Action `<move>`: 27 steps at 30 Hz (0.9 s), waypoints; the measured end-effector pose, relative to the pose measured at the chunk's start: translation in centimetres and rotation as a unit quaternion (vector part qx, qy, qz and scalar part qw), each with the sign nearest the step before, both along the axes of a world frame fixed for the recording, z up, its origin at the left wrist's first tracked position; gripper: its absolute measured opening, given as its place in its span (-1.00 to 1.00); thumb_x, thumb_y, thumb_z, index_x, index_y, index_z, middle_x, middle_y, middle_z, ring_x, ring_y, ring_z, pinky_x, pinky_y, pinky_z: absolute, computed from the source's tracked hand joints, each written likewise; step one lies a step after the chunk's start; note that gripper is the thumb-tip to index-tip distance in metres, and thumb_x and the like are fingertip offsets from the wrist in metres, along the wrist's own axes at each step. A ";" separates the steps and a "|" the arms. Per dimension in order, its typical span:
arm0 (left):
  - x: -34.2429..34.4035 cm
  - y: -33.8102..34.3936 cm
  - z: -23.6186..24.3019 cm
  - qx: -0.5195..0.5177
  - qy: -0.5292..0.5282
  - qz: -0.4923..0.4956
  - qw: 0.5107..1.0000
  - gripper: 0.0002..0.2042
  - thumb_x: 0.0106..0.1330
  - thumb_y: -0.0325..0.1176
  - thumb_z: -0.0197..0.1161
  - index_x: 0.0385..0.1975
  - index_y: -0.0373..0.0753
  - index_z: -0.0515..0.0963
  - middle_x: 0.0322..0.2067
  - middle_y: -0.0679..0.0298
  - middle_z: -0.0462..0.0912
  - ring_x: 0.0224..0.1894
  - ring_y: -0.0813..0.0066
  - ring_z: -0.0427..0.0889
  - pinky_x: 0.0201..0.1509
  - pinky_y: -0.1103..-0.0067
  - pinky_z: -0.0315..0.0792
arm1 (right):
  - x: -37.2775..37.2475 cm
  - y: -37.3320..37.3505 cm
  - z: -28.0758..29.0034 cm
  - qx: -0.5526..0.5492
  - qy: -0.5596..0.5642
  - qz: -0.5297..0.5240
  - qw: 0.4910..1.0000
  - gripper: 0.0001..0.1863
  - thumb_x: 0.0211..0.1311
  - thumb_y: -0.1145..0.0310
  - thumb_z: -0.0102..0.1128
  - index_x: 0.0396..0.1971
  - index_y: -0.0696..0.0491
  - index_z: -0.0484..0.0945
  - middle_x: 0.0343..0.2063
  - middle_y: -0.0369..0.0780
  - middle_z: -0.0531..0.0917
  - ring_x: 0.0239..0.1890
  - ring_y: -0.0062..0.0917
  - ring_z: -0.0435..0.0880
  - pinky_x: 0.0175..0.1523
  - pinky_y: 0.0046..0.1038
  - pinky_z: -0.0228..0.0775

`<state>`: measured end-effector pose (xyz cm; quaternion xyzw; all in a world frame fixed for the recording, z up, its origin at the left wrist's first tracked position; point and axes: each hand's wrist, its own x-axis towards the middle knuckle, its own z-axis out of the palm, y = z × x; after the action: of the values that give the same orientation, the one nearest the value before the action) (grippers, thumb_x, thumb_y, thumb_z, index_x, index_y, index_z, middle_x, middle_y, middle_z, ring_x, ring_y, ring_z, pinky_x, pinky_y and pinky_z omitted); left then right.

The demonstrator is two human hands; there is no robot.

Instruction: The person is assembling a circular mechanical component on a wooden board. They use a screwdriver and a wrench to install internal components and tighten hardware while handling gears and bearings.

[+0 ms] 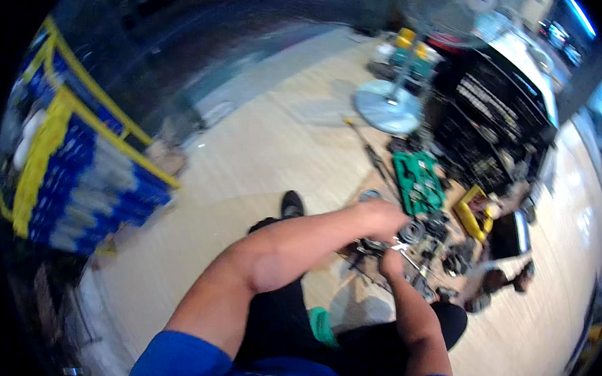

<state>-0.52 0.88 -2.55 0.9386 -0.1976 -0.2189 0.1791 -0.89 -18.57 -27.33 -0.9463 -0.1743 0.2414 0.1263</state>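
Observation:
My left hand (381,221) is curled over a cluster of dark, greasy metal parts (373,247) on the floor in front of me. What its fingers hold is hidden beneath the hand. Close below it, my right hand (392,262) is closed, with a small shiny metal piece (400,246) showing at its fingertips; its kind is too blurred to tell. A round, ring-shaped metal part (412,231) lies just right of my left hand. Beyond both hands rests an open green tool case (418,184) with tools in its slots.
A yellow tool tray (474,214) and more dark parts lie to the right. Behind them stands a black rack or crate (488,116). A round pale stand base (388,106) is farther back. On the left is a blue chair with a yellow frame (90,177). A green object (322,327) sits between my legs.

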 end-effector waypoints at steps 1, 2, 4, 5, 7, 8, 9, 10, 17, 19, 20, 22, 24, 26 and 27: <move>0.5 -0.8 1.2 0.025 0.003 -0.001 1.000 -0.52 0.19 -0.11 0.40 0.09 -0.15 0.54 -0.07 0.02 0.68 0.04 0.01 0.65 0.07 0.19 0.53 | 0.8 -1.4 -1.5 0.020 -0.019 -0.004 1.000 -0.79 0.24 0.46 0.02 -0.26 0.23 0.60 -0.24 0.15 0.67 -0.16 0.04 0.69 -0.05 0.01 0.53; 0.6 -1.0 2.0 0.020 0.020 -0.011 1.000 -0.50 0.21 -0.11 0.38 0.12 -0.14 0.51 -0.06 0.01 0.67 0.05 0.01 0.64 0.07 0.18 0.54 | 1.1 -1.5 -1.4 -0.022 0.013 -0.019 0.999 -0.76 0.28 0.44 -0.02 -0.23 0.23 0.61 -0.24 0.14 0.68 -0.18 0.01 0.71 -0.10 0.01 0.55; 0.6 -1.1 2.5 0.019 0.010 -0.017 1.000 -0.45 0.22 -0.12 0.36 0.23 -0.08 0.44 0.06 0.04 0.61 0.10 0.03 0.60 0.12 0.18 0.51 | 1.2 -1.8 -1.6 -0.008 -0.009 -0.045 0.999 -0.75 0.30 0.40 -0.01 -0.28 0.17 0.66 -0.26 0.08 0.71 -0.19 -0.04 0.73 -0.07 -0.04 0.58; 0.5 -0.9 2.5 0.020 0.008 -0.012 1.000 -0.44 0.23 -0.12 0.36 0.25 -0.07 0.43 0.07 0.05 0.59 0.12 0.03 0.59 0.14 0.19 0.50 | 0.9 -1.6 -1.4 -0.017 -0.011 -0.024 1.000 -0.75 0.29 0.39 0.01 -0.30 0.16 0.68 -0.26 0.06 0.72 -0.20 -0.05 0.74 -0.07 -0.04 0.59; 0.4 -0.3 2.4 0.025 0.006 -0.001 1.000 -0.43 0.25 -0.12 0.35 0.26 -0.06 0.41 0.09 0.03 0.57 0.13 0.02 0.57 0.16 0.22 0.48 | 1.0 -0.6 0.2 -0.035 0.021 -0.033 0.999 -0.74 0.24 0.41 0.03 -0.29 0.17 0.70 -0.22 0.04 0.73 -0.15 -0.08 0.75 -0.05 -0.07 0.61; 0.4 -0.2 2.0 0.030 0.008 0.006 1.000 -0.44 0.26 -0.12 0.36 0.26 -0.07 0.41 0.09 0.01 0.57 0.14 0.01 0.56 0.17 0.23 0.47 | 0.7 -0.5 0.9 -0.021 0.027 -0.028 0.999 -0.75 0.22 0.42 0.05 -0.28 0.18 0.70 -0.22 0.05 0.73 -0.16 -0.07 0.75 -0.05 -0.08 0.61; 0.4 -0.4 2.0 0.031 0.012 0.004 0.999 -0.43 0.25 -0.11 0.36 0.26 -0.07 0.41 0.09 0.00 0.56 0.15 0.01 0.56 0.17 0.23 0.47 | 0.6 -0.6 0.7 -0.008 0.033 -0.039 0.999 -0.75 0.23 0.39 0.07 -0.27 0.19 0.69 -0.22 0.09 0.71 -0.15 -0.04 0.74 -0.04 -0.07 0.60; 0.5 -0.6 2.0 0.032 0.016 0.004 0.999 -0.42 0.25 -0.11 0.37 0.26 -0.07 0.40 0.09 0.00 0.56 0.15 0.00 0.55 0.17 0.23 0.47 | 0.6 -0.9 0.5 0.004 0.038 -0.048 0.998 -0.74 0.24 0.35 0.09 -0.25 0.21 0.67 -0.22 0.14 0.70 -0.15 0.00 0.72 -0.03 -0.06 0.59; 0.4 -0.6 2.0 0.048 0.017 0.004 0.999 -0.38 0.23 -0.12 0.39 0.28 -0.11 0.36 0.12 -0.01 0.54 0.16 -0.01 0.54 0.19 0.24 0.47 | 0.3 -1.0 0.2 -0.003 0.036 -0.053 0.998 -0.78 0.18 0.43 0.08 -0.32 0.18 0.69 -0.25 0.07 0.73 -0.17 -0.05 0.74 -0.07 -0.09 0.61; 0.4 -0.6 1.9 0.046 0.015 0.006 0.999 -0.37 0.23 -0.13 0.40 0.29 -0.12 0.36 0.13 -0.01 0.54 0.17 0.00 0.54 0.20 0.24 0.46 | 0.2 -1.0 0.2 0.000 0.022 -0.043 0.999 -0.79 0.18 0.43 0.08 -0.33 0.17 0.69 -0.26 0.07 0.73 -0.18 -0.05 0.74 -0.08 -0.08 0.61; 0.3 -0.6 2.1 0.046 0.017 0.008 0.999 -0.37 0.23 -0.13 0.40 0.29 -0.13 0.36 0.13 -0.01 0.53 0.17 0.00 0.53 0.20 0.25 0.46 | 0.2 -1.0 0.2 0.001 0.015 -0.037 0.999 -0.79 0.18 0.43 0.08 -0.33 0.17 0.69 -0.26 0.07 0.72 -0.19 -0.05 0.74 -0.08 -0.08 0.61; 0.4 -0.7 2.2 0.047 0.020 0.009 0.999 -0.36 0.22 -0.13 0.40 0.29 -0.13 0.35 0.14 -0.01 0.53 0.18 0.00 0.53 0.21 0.25 0.46 | 0.3 -1.0 0.2 -0.003 0.013 -0.030 0.999 -0.79 0.18 0.43 0.07 -0.34 0.17 0.69 -0.26 0.07 0.72 -0.19 -0.05 0.74 -0.08 -0.08 0.61; 0.5 -0.8 2.0 0.048 0.023 0.006 0.999 -0.36 0.22 -0.13 0.40 0.30 -0.13 0.35 0.14 -0.02 0.52 0.18 0.00 0.53 0.22 0.25 0.45 | 0.5 -1.0 0.1 -0.003 0.011 -0.025 1.000 -0.79 0.19 0.44 0.07 -0.35 0.17 0.69 -0.27 0.07 0.72 -0.19 -0.05 0.74 -0.07 -0.08 0.61; 0.5 -0.9 2.0 0.049 0.017 0.005 0.999 -0.36 0.23 -0.13 0.39 0.30 -0.13 0.35 0.14 -0.02 0.52 0.18 -0.01 0.53 0.22 0.25 0.45 | 0.6 -1.1 -0.1 0.000 0.009 -0.023 1.000 -0.79 0.18 0.44 0.07 -0.35 0.18 0.69 -0.27 0.07 0.73 -0.18 -0.05 0.74 -0.06 -0.08 0.60; 0.5 -0.9 2.0 0.050 0.015 0.005 0.999 -0.36 0.23 -0.14 0.39 0.30 -0.13 0.35 0.14 -0.02 0.52 0.18 -0.01 0.53 0.22 0.25 0.45 | 0.6 -1.1 0.0 0.008 0.007 -0.027 1.000 -0.79 0.18 0.44 0.07 -0.35 0.18 0.69 -0.28 0.07 0.73 -0.18 -0.05 0.74 -0.06 -0.09 0.60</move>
<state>0.03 -0.02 -0.53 0.9439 -0.1791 -0.2417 0.1363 -0.27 -19.66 -27.37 -0.9479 -0.1499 0.2431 0.1412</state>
